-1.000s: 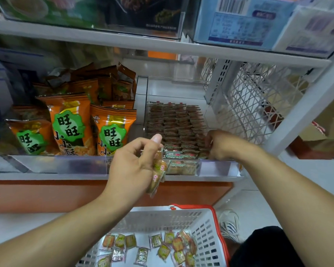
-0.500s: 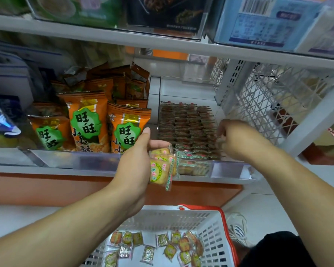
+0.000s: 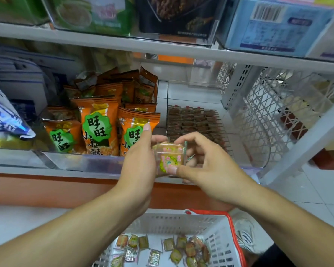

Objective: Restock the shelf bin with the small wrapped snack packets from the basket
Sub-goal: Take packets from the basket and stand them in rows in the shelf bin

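Right hand [image 3: 204, 166] withdrawn from clear shelf bin of brown packets [image 3: 193, 124], now pinching small yellow wrapped snack packets [image 3: 169, 156] gripped in left hand [image 3: 141, 162], before bin. Transfer likely underway; white basket [image 3: 216, 236] part-full.

Only readable stuff is on the orange snack bags [image 3: 97, 125] on the left of the shelf: green badge with 旺旺 in white, and 小小酥 running down below it on the middle bag. The blue box [image 3: 274, 26] up top right has a barcode, but its digits and print are too blurry.
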The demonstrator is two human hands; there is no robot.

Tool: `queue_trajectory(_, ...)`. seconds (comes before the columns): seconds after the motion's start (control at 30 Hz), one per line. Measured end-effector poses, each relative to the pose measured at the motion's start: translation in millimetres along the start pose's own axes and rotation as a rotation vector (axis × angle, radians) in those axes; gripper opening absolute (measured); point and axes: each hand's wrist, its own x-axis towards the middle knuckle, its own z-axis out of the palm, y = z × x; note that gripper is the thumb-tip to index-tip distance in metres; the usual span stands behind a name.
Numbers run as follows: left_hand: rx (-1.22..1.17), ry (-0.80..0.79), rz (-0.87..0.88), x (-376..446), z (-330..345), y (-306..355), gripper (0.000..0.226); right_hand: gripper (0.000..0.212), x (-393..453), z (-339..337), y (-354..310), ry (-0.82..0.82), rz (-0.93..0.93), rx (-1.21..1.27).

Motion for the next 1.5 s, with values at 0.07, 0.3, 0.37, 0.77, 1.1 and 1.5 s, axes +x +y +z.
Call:
queue_trajectory(0.07,0.026,-0.04,-0.004,2.6,-2.1,0.5,0.039,0.044,1.7,-6.6,-0.2,0.019,0.044,0.107)
queue_trajectory(0.3,0.145,-0.082,-0.042,4.6,-5.8,-11.9,0.014,0.034,11.2,-53.9,-7.1,0.197,0.099,0.101)
queue_trajectory(0.37,0.182,-0.098,-0.034,4.5,-6.4,-15.9,0.013,0.035,14.8,-82.6,-4.4,0.261,0.119,-0.179)
queue_trajectory(0.77,0.235,-0.114,0.026,8.6,0.6,-27.7,0.019,0.032,36.6,-117.6,45.9,-0.245,0.499,-0.745)
queue_trajectory(1.1,0.255,-0.182,0.014,10.5,-1.0,-33.0,0.018,0.011,37.6,-118.6,56.1,-0.292,0.539,-0.604)
queue_trajectory(1.5,0.268,-0.164,-0.003,10.2,-0.8,-35.2,0.005,0.045,47.7,-98.2,48.0,-0.241,0.616,-0.863)
